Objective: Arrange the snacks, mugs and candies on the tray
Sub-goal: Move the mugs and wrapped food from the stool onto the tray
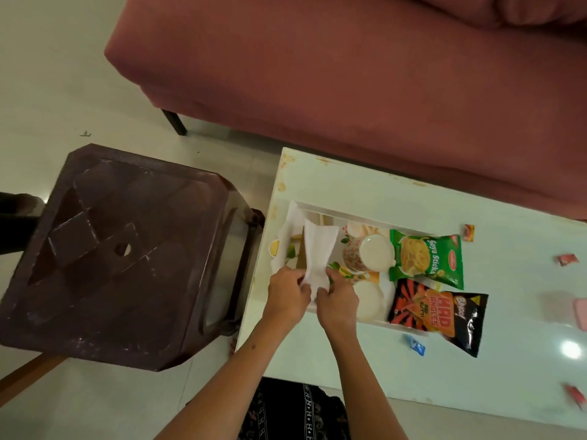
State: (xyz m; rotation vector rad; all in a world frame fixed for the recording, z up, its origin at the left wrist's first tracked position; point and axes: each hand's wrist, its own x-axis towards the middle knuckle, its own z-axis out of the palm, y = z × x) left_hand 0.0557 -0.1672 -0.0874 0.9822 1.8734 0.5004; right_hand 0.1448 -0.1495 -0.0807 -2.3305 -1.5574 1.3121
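Note:
A white tray [359, 213] sits on the pale table [365, 182]. Over its left end, my left hand [287, 295] and my right hand [337, 301] both pinch a white paper napkin [317, 249]. In the tray stand a patterned mug [365, 254], a white mug [370, 300] close to my right hand, and another cup [355, 228] at the back. A green Soya Sticks packet [427, 258] and a black and orange Mad Angles packet [440, 315] lie over the tray's right end. Small wrapped candies lie loose on the table: blue [414, 344], red [469, 232], pink [567, 259] and red [576, 396].
A dark brown plastic stool [117, 255] stands left of the table. A pink sofa [365, 74] runs along the far side. A pink object [581, 312] shows at the right edge. Pale tiled floor [47, 74] surrounds everything.

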